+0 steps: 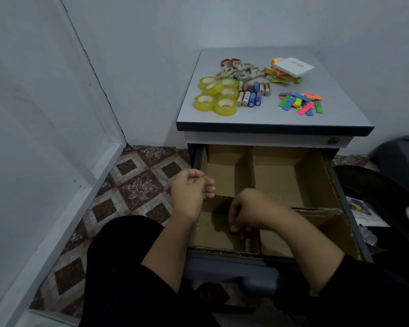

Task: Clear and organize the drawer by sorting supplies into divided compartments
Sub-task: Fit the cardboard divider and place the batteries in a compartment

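Drawer emptied, supplies staged on top for sorting.
Yellow tape rolls [215,95], batteries [253,94], scissors [236,70], neon sticky notes [283,74] and colour strips [301,103] sit grouped on grey counter [335,107]. Right hand [242,213] reaches into near-left cell of cardboard-divided drawer [291,175]; grip contents: can't tell. Left hand [190,188] loosely curled, holds nothing.

Pale walls [198,24], patterned tile floor [137,185]

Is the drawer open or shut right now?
Open. The drawer is pulled out below the cabinet top, showing its cardboard dividers.
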A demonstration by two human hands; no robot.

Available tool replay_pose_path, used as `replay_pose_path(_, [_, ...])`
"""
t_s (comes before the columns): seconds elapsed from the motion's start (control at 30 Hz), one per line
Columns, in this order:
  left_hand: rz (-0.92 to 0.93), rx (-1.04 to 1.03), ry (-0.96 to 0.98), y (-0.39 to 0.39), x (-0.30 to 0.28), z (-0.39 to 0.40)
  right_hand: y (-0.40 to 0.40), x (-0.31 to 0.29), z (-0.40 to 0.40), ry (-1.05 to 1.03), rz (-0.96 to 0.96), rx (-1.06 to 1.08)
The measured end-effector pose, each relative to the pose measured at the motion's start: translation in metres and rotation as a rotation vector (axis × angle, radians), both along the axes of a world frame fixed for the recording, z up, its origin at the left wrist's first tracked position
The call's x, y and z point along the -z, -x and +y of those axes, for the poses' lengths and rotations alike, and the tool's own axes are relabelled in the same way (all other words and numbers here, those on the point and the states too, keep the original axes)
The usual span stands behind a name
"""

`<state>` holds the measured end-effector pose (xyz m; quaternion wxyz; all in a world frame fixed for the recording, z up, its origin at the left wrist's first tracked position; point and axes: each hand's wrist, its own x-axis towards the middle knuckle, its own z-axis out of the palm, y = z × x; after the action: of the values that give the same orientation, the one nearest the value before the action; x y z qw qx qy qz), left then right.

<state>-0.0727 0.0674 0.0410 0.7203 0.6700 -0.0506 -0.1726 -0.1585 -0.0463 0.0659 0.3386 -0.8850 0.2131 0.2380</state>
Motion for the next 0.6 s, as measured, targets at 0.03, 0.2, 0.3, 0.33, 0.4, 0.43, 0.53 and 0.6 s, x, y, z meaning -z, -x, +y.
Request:
replay_pose_path(0.03, [-0.003, 0.009, -0.009, 0.000, 0.000, 0.000, 0.003, -0.004, -0.005, -0.138, -0.042, 0.055])
replay_pose_path(0.2, [-0.162, 0.263, -0.219, 0.009, 0.002, -0.001, 0.014, 0.001, -0.026, -0.318, -0.483, 0.518])
replay_pose_path(0.3, [-0.243, 0.467, -0.404, 0.019, 0.006, -0.004, 0.022, 0.015, -0.036, -0.303, -0.622, 0.746])
replay_pose_path(0.33, [-0.269, 0.540, -0.490, 0.021, 0.007, -0.005, 0.024, 0.018, -0.039, -0.327, -0.646, 0.783])
replay_pose_path(0.4, [-0.401, 0.736, -0.755, 0.021, 0.012, -0.007, 0.026, 0.020, -0.041, -0.386, -0.681, 0.816])
replay_pose_path(0.43, [-0.501, 0.842, -0.918, 0.022, 0.015, -0.009, 0.026, 0.021, -0.041, -0.388, -0.686, 0.813])
replay_pose_path(0.53, [-0.606, 1.032, -1.233, 0.025, 0.020, -0.015, 0.024, 0.024, -0.038, -0.365, -0.689, 0.786])
replay_pose_path(0.6, [-0.604, 1.080, -1.249, 0.026, 0.022, -0.020, 0.023, 0.026, -0.038, -0.349, -0.695, 0.773])
